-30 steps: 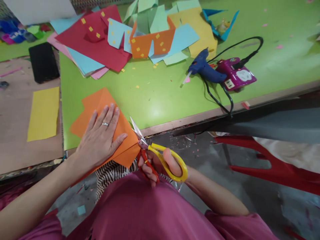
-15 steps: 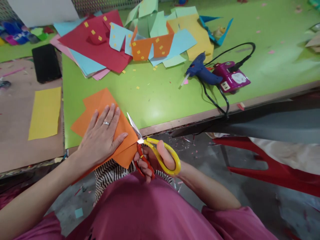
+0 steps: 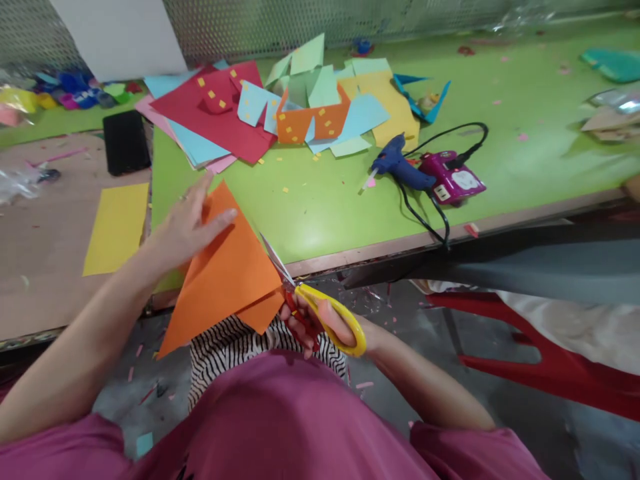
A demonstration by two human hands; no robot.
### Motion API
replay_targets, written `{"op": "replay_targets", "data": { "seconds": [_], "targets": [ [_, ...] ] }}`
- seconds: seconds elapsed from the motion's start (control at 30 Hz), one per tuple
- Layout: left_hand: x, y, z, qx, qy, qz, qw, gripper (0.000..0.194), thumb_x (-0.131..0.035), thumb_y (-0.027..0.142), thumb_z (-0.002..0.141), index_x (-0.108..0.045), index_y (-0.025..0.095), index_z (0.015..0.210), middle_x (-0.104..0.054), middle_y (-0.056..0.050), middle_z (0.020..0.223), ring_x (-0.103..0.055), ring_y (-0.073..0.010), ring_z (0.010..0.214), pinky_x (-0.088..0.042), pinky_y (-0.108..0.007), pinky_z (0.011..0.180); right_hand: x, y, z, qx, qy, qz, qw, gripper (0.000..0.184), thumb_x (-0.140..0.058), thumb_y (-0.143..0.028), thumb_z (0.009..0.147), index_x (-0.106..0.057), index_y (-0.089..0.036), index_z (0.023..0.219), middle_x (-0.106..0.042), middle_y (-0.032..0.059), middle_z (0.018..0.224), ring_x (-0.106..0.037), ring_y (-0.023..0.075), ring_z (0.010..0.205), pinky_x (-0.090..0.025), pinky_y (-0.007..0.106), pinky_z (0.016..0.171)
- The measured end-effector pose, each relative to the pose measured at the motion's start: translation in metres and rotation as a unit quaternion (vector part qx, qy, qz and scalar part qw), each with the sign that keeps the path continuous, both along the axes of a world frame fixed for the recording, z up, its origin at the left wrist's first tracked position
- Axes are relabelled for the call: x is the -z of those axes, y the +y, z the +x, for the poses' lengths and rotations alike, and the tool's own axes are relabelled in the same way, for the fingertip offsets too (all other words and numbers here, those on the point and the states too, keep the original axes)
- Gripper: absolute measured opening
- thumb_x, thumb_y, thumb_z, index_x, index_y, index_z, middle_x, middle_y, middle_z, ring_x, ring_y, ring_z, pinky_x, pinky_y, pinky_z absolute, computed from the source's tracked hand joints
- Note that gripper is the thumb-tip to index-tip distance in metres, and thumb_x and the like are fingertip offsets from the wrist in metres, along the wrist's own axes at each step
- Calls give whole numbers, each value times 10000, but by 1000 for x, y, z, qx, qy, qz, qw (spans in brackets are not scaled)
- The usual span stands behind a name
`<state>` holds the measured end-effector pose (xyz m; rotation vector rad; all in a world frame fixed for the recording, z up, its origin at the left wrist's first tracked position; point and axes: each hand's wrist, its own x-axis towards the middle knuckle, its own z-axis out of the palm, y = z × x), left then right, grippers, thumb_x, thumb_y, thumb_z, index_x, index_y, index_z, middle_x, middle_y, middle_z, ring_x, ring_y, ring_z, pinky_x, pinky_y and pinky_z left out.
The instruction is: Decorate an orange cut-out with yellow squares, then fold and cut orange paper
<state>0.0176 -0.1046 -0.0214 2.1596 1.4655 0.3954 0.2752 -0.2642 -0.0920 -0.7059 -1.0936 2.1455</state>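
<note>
My left hand (image 3: 187,223) pinches the top corner of a folded orange paper (image 3: 225,273) and holds it lifted off the green table (image 3: 310,207), tilted toward me. My right hand (image 3: 315,323) is closed in the handles of yellow and red scissors (image 3: 315,307). Their blades point up and left, right at the paper's right edge near its lower corner. Below the paper I see a striped cloth and a magenta shirt.
A heap of colored paper cutouts (image 3: 280,107) lies at the table's back. A blue glue gun (image 3: 400,167) and a purple power strip (image 3: 453,180) with black cable sit to the right. A yellow sheet (image 3: 117,227) and a black phone (image 3: 125,140) lie left. A red chair (image 3: 550,373) stands right.
My left hand went from pressing flat on the orange paper to gripping it and lifting it off the table. The scissors stayed at the paper's right edge.
</note>
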Motion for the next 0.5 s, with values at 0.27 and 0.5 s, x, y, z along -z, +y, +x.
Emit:
{"op": "replay_targets", "data": {
  "seconds": [0.27, 0.5],
  "targets": [
    [-24, 60, -24, 10, -182, -172, 968, 1011, -753, 568, 722, -402, 168, 1582, -617, -192, 1478, -586, -381, 1366, -518, -542, 1104, -41, 16, 24, -60, -159, 164, 972, 656, -472, -802, 927, -573, -190, 1142, -485, 0, 840, -442, 122, 699, -488, 250, 593],
    [-29, 55, -22, 18, -196, -213, 957, 607, -689, 413, 715, -685, 177, 1274, -778, -116, 1212, -731, -344, 1152, -630, -452, 957, -17, 11, 12, -72, -4, 94, 993, 781, -439, -881, 876, -538, -174, 1191, -477, -20, 868, -472, 82, 657, -522, 235, 613]
  ]
}}
